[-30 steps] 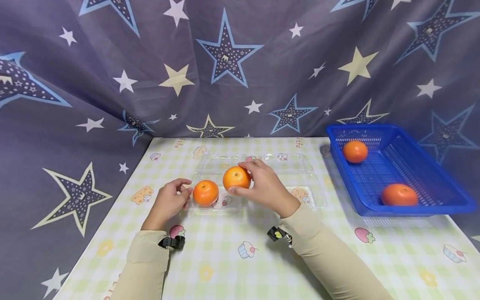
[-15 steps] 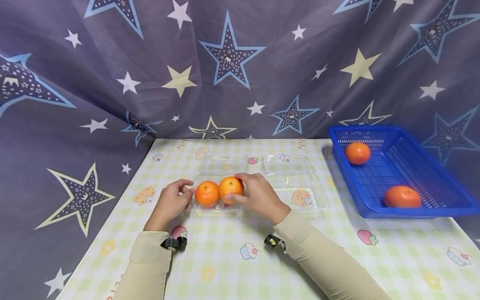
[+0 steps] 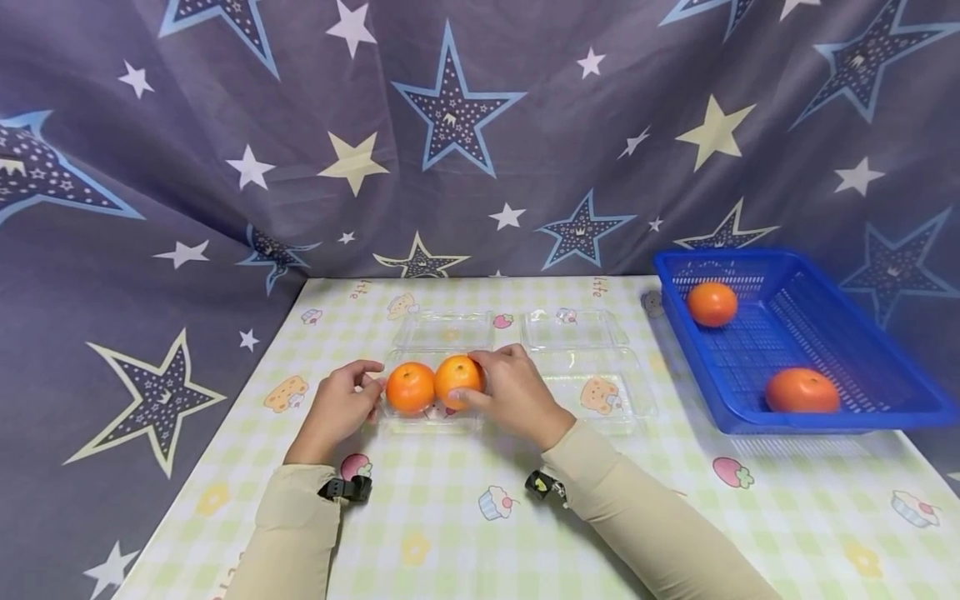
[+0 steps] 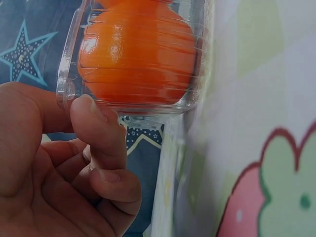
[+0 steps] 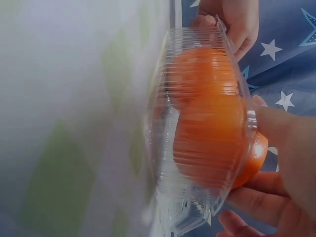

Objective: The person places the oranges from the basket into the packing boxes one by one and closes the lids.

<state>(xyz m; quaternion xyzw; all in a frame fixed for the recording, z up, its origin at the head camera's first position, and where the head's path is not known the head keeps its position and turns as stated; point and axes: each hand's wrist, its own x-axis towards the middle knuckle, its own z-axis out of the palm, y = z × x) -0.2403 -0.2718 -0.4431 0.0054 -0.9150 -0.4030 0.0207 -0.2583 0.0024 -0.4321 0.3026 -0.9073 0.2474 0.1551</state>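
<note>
A clear plastic clamshell box (image 3: 431, 426) lies on the table with its lid folded back. At its left end, my left hand (image 3: 337, 407) pinches the rim (image 4: 69, 81) between thumb and finger. One orange (image 3: 410, 388) sits in the left part of this box. My right hand (image 3: 522, 398) holds a second orange (image 3: 454, 377) against it, thumb on the near side and fingers over the far right side. Through the ribbed wall in the right wrist view, the held orange (image 5: 210, 138) appears low inside the box, its top above the rim.
A second open clear box (image 3: 636, 385) lies to the right. Farther right stands a blue basket (image 3: 723, 408) with an orange (image 3: 712, 303) at its back and another (image 3: 802, 391) near its front. A starry curtain (image 3: 300, 100) hangs behind the checked tablecloth (image 3: 420, 508).
My right hand has lowered its orange and moved it left, beside the first orange in the box. My left hand has stayed at the box's left end.
</note>
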